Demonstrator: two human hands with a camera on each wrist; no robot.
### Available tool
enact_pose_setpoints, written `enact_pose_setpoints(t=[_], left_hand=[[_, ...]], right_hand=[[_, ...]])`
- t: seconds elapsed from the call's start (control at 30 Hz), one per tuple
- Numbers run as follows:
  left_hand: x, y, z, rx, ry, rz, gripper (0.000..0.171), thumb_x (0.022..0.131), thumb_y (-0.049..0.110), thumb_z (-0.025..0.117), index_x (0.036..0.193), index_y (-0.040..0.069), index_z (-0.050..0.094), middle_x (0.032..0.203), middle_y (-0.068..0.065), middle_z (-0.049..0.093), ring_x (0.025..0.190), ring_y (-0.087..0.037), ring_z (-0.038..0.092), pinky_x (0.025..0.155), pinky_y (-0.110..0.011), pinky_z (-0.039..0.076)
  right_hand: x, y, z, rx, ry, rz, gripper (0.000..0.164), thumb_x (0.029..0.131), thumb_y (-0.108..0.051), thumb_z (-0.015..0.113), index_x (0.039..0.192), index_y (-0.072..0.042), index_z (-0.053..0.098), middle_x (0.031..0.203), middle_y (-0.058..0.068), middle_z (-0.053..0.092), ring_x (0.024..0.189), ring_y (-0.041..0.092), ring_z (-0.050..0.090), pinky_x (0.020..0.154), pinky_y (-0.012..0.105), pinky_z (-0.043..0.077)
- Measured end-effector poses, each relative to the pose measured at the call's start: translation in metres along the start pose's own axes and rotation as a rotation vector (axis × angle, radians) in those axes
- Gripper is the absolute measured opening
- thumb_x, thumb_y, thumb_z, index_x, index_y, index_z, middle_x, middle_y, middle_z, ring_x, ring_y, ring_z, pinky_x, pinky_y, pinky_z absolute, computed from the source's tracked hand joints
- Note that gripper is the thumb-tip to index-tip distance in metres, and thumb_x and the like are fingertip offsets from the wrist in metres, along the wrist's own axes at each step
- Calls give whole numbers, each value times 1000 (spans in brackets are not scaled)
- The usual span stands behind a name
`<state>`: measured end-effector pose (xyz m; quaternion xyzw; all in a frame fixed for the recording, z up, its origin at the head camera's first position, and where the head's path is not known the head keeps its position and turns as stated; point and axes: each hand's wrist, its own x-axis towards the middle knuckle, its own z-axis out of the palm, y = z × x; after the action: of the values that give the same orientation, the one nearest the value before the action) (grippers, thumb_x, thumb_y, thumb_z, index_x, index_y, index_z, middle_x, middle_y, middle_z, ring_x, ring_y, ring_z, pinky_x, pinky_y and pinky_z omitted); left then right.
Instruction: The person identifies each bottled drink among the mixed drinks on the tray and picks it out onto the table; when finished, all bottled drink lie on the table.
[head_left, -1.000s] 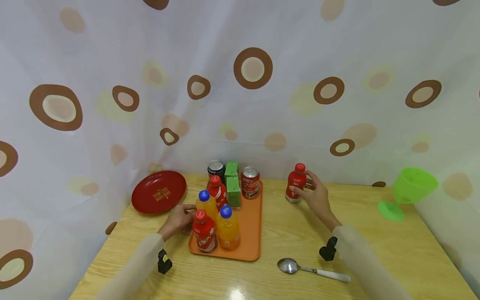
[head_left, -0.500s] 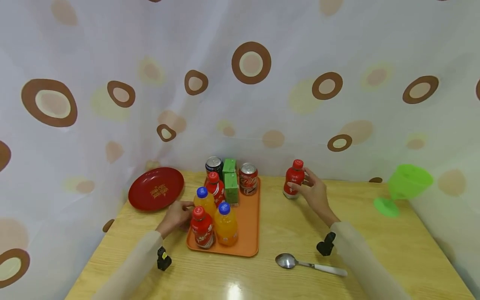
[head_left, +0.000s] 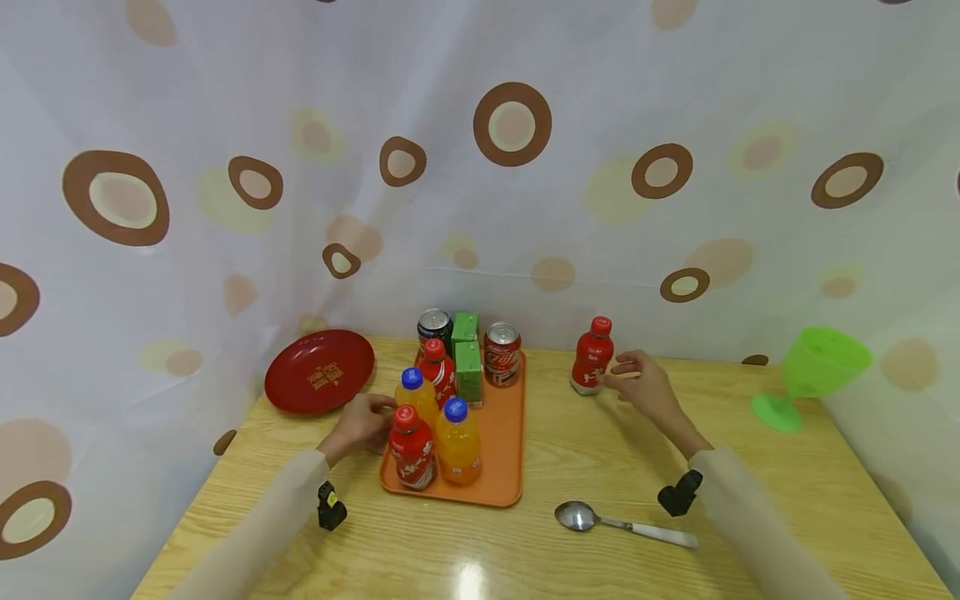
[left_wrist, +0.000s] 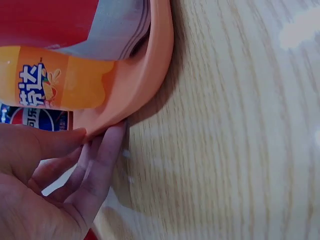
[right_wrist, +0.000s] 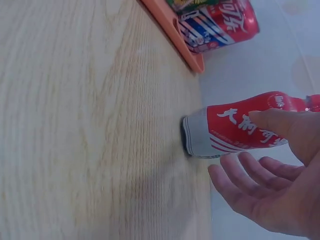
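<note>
Pinching tray [head_left: 501,450] rim at nine o'clock, head view: left hand [head_left: 363,421]. Lone red bottle [head_left: 592,360] stands on table [head_left: 600,450] at tray's two o'clock; right hand [head_left: 648,390] at bottle's four. Left wrist: thumb atop rim, fingers beneath. Right wrist: thumb and fingers wide apart, bottle contact unclear.

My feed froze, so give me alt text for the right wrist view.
Right hand, fingers apart, beside a red-and-white bottle upright on a wooden table; the hand partly overlaps it, contact unclear. At the top, a red can stands in an orange tray.
</note>
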<state>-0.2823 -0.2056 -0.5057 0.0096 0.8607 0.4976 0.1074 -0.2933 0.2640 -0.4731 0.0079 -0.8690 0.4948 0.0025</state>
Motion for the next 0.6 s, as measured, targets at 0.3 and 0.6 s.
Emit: enact_pose_setpoints(t=[0.3,0.6], left_hand=[[5,0,8,-18,1,9,43,96,0,65,138,-11,60,93,-21,75,60,-17,68,51,-36,62],[6,1,4,44,12,39,45,95,-1,65,139,-10,60,86,-17,74,60,-19,69,52,-38,63]], right_hand=[[-26,-8,0,62,-78,-157,22,101,-6,69,114,12,65,103,29,73,79,19,74,71,35,66],[-40,-29,37,56,-172,-404,13,98,-7,73,109,1,72,93,15,75,74,9,70,69,31,64]])
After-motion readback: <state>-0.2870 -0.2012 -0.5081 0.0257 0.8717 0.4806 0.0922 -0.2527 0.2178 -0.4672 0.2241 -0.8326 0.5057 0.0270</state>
